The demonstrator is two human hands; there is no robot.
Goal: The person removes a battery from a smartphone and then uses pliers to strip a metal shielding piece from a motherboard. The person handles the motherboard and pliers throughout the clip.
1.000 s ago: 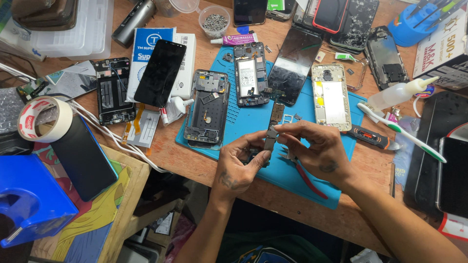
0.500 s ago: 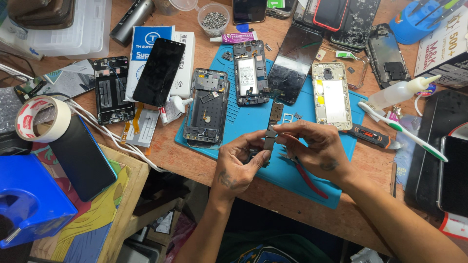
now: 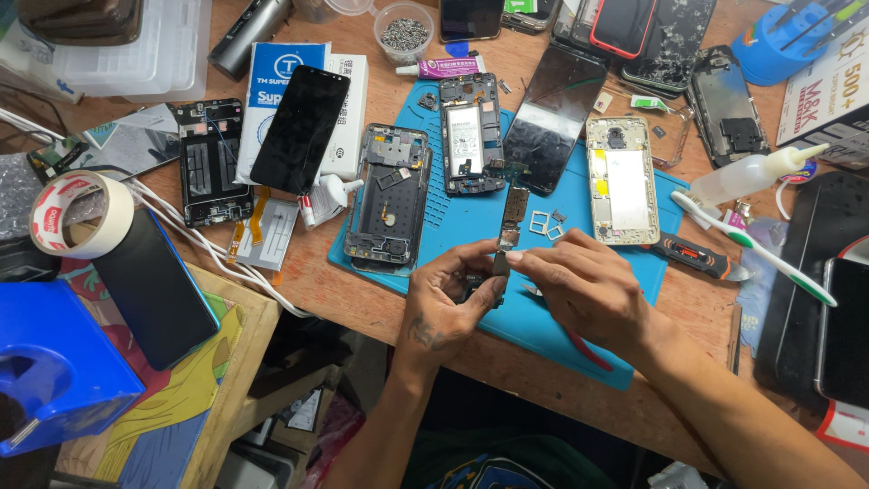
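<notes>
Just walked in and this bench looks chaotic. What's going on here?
A person holds a small dark phone part between the left hand and right hand, over a blue rubber work mat. Opened phone frames, such as the empty grey frame, a black detached screen and small metal card trays lie on the mat.

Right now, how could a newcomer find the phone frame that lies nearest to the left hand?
Start at the blue work mat in the middle of the wooden table. Near its left edge, just above the left hand, lies an opened phone frame. Unlike the frames to its right, it holds no battery, only bare dark metal.
</notes>
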